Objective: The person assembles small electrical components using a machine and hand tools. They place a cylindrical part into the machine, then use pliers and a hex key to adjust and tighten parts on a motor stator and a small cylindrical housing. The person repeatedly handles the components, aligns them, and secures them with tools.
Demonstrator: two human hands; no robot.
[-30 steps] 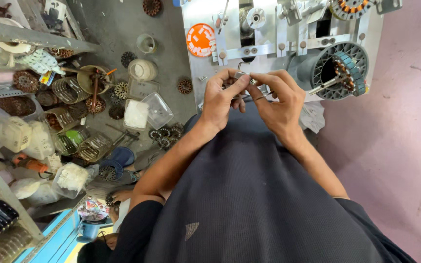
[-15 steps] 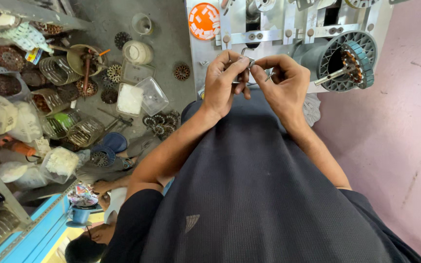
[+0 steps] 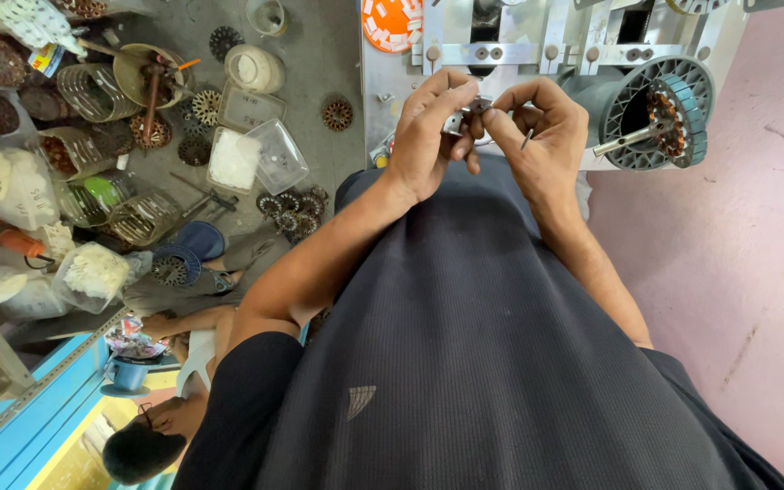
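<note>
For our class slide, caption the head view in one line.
Left hand and right hand pinch a small grey metal part before a grey wound motor stator.

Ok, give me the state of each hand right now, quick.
Left hand: closed, pinching a small metal part at its fingertips.
Right hand: closed on the same small metal part, with a thin metal pin tucked between its fingers.
</note>
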